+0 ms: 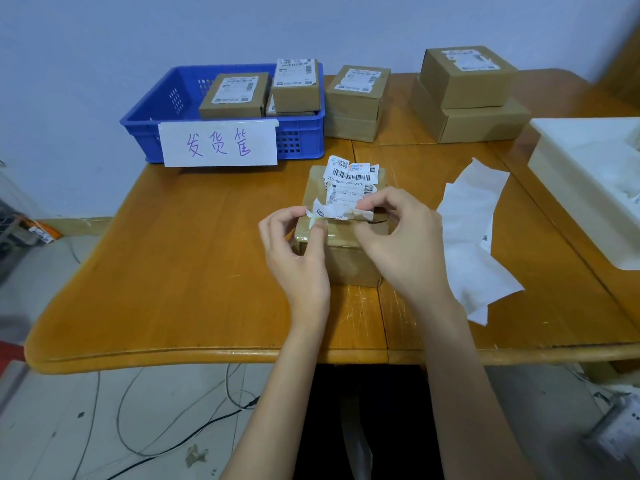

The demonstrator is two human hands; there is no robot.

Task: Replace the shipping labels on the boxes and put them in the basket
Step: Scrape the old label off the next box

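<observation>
Brown cardboard box [341, 237], mid-table, with both hands peeling its torn shipping label [349, 183].

The left hand [296, 247] pinches the label's crumpled near-left corner; the right hand [398, 237] pinches its near-right edge, and the paper's long axis runs away from the person. Behind the box to the left, a blue plastic lattice basket [152, 112] with a handwritten paper sign [218, 143] holds three labelled boxes. Behind it to the right stand two stacks of two boxes each. Right of the box lie white glossy backing sheets [474, 237] and a white tray [571, 174] on the wooden table [173, 271].
</observation>
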